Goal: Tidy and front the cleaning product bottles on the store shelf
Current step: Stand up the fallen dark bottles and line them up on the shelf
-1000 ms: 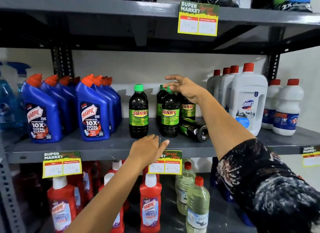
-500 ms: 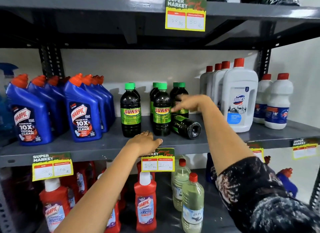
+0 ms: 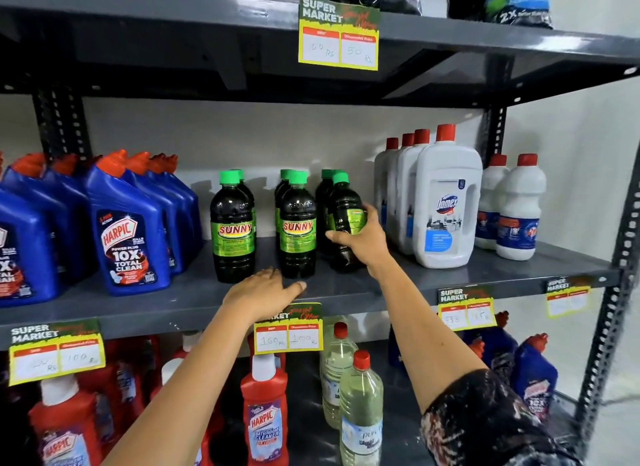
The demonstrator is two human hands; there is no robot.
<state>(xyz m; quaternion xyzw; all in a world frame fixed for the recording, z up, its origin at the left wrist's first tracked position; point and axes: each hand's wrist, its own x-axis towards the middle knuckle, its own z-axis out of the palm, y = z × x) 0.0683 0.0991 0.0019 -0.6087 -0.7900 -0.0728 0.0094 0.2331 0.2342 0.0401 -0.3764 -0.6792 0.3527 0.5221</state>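
Observation:
Dark Sunny bottles with green caps stand in rows on the middle shelf (image 3: 346, 289). My right hand (image 3: 363, 238) grips the rightmost front Sunny bottle (image 3: 343, 205), which is upright with its label turned sideways. Two other front Sunny bottles (image 3: 232, 230) (image 3: 298, 228) face forward, with more bottles behind them. My left hand (image 3: 261, 292) rests flat on the shelf's front edge, fingers spread, holding nothing.
Blue Harpic bottles (image 3: 126, 237) fill the shelf's left side. White Domex jugs (image 3: 446, 205) and smaller white bottles (image 3: 517, 212) stand on the right. Red Harpic bottles (image 3: 265, 417) and clear bottles (image 3: 360, 406) sit on the lower shelf. Price tags (image 3: 289, 330) hang from the shelf edges.
My right hand came down from above the bottles, took hold of the Sunny bottle that lay on its side, and stood it upright. My left hand stayed on the shelf edge.

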